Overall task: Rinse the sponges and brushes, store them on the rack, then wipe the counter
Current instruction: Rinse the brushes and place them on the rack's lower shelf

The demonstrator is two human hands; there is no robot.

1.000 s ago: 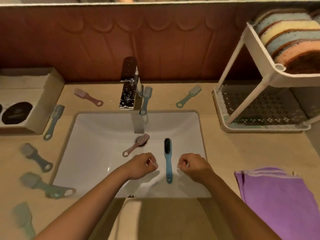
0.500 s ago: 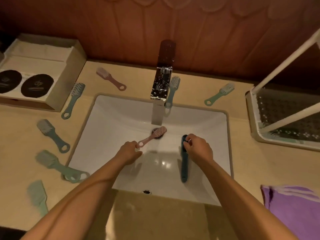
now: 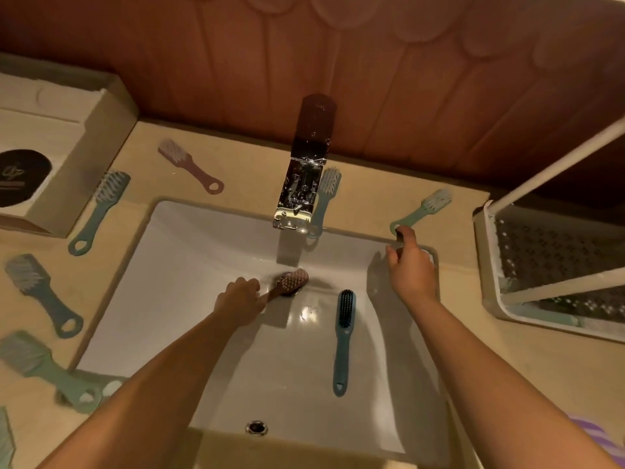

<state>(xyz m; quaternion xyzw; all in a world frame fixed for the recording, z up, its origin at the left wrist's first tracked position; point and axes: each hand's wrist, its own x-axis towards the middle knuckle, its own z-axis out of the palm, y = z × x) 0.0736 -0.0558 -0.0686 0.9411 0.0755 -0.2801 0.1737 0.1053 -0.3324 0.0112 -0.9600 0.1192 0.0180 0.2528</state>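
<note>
My left hand (image 3: 239,302) grips the handle of a pink brush (image 3: 291,280), whose head lies over the drain beneath the chrome faucet (image 3: 302,187). A thin stream of water falls from the spout. A blue brush with dark bristles (image 3: 343,336) lies loose in the white sink (image 3: 176,272), to the right of my left hand. My right hand (image 3: 411,269) reaches over the sink's far right corner. Its fingertips touch the ring end of a pale green brush (image 3: 424,209) lying on the counter, and the fingers are not closed around it.
Several more brushes lie on the beige counter: a pink one (image 3: 189,165) at the back left, a teal one (image 3: 101,211), others (image 3: 40,292) along the left edge, one behind the faucet (image 3: 325,194). A cardboard box (image 3: 67,164) stands at the left, the white rack (image 3: 541,265) at the right, a purple cloth (image 3: 598,438) at the bottom right.
My right hand let go of the blue brush and moved up and right to the green brush's handle. My left hand slid up the pink brush's handle. The view moved closer.
</note>
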